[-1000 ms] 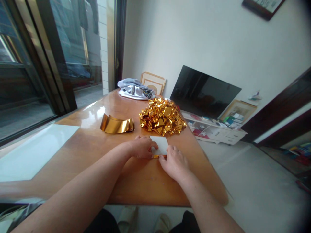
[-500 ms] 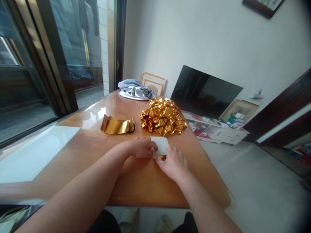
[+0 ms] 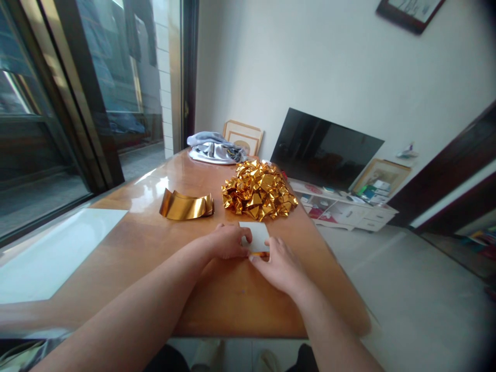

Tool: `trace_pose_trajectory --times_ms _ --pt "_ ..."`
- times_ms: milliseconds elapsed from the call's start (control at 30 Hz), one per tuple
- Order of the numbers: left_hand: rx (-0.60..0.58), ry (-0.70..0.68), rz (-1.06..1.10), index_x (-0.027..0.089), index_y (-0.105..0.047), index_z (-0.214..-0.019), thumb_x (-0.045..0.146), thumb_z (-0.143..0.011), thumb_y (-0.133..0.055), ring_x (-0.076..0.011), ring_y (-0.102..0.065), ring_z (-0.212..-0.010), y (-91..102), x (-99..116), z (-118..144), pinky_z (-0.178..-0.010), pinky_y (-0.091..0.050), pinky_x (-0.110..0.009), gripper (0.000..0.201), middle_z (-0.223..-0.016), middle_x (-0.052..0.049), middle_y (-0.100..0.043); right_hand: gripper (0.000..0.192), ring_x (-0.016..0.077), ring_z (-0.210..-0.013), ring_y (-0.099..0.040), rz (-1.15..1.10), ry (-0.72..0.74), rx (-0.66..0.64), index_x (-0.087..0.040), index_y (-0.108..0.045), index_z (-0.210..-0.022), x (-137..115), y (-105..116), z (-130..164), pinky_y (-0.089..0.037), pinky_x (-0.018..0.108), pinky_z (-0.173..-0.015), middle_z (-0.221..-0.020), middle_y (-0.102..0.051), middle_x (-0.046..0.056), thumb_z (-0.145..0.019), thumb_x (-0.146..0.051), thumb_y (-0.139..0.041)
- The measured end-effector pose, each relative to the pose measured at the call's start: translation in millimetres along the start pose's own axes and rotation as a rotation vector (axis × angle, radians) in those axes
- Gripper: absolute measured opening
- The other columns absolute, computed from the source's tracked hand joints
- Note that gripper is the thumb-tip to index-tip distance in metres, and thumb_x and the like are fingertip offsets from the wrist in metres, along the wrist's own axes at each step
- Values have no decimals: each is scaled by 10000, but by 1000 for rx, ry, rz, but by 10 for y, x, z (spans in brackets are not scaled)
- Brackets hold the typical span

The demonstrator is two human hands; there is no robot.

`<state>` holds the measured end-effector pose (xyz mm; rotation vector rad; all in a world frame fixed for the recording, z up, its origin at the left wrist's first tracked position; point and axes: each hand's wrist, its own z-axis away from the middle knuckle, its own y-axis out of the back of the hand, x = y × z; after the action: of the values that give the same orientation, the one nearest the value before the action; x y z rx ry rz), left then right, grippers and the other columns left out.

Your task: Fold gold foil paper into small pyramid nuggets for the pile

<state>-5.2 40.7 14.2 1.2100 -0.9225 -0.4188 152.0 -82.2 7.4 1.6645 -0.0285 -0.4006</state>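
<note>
We are leaning over a glossy wooden tabletop (image 3: 155, 258) with both bare hands meeting near its right side. Our left hand (image 3: 227, 243) is lying knuckles up, fingers curled loosely inward and pressing down on the near left corner of a small white sheet (image 3: 258, 235). Our right hand (image 3: 281, 266) is coming in from the lower right, its fingers bent and its fingertips (image 3: 253, 257) pinching at a narrow gold strip (image 3: 260, 253) that is showing along the sheet's near edge. It seems to be a folded-over edge of gold foil paper with its white back facing up, though the hands are covering too much for us to be sure. Neither hand is spread flat; both are half closed on the paper, which is lying on the tabletop between and just beyond the two sets of fingers.

Just beyond the sheet, a heap of crumpled gold foil pieces (image 3: 259, 190) is sitting near the tabletop's right edge. To its left, well apart from our hands, a curling stack of flat gold foil sheets (image 3: 186, 205) is resting. A grey and white cloth bundle (image 3: 215, 149) is lying at the far end of the tabletop. Past the tabletop, a dark television screen (image 3: 325, 150) is leaning against the wall.
</note>
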Motion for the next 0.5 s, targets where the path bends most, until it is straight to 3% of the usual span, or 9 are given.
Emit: trace_pose_trajectory --times_ms 200,500 --pt "-23 -9 21 295 -644 -1120 558 -769 -655 -265 -651 -939 30 -1 10 -857 -397 -389 439 -966 -21 -733 394 270 -1028 -628 7 -59 85 -207 -569 -1051 37 -91 -36 -426 328 -758 -1085 -659 97 -856 -543 -633" --pt "-35 7 34 305 -627 -1140 554 -775 -647 -240 -656 -891 -23 -61 -17 -858 -371 -394 443 -951 -8 -735 334 244 -937 -643 71 -110 77 -226 -554 -950 236 -21 -6 -375 298 -663 -1015 -683 69 -891 -551 -604"
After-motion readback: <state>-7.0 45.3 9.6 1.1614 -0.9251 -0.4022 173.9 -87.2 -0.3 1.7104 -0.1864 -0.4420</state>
